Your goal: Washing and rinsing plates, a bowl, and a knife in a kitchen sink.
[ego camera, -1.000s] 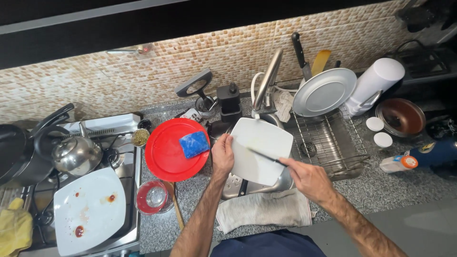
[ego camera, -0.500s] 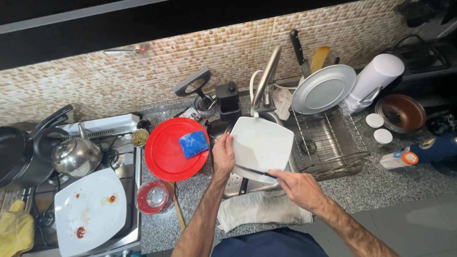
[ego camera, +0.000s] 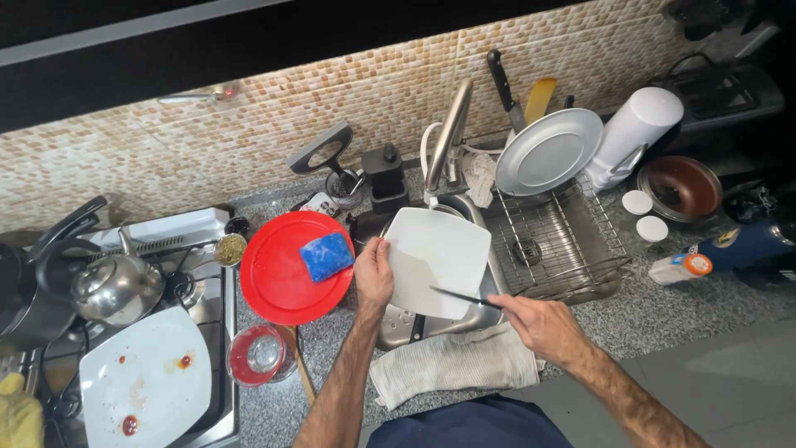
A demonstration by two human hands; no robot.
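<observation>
Left hand [ego camera: 373, 274] clamps the left edge of the square white plate [ego camera: 439, 259], tilted over the sink [ego camera: 464, 319] mid-worktop. Right hand [ego camera: 543, 325] closed on a knife [ego camera: 464, 299], blade lying leftward across the plate's lower edge.

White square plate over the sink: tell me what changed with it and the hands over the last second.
The right hand drew back toward the person, sliding the dark knife from across the white square plate down to its lower edge. The left hand kept its grip on the plate's left side, tilted over the sink. The blue sponge on the red plate and the dirty plate on the stove did not move.
</observation>
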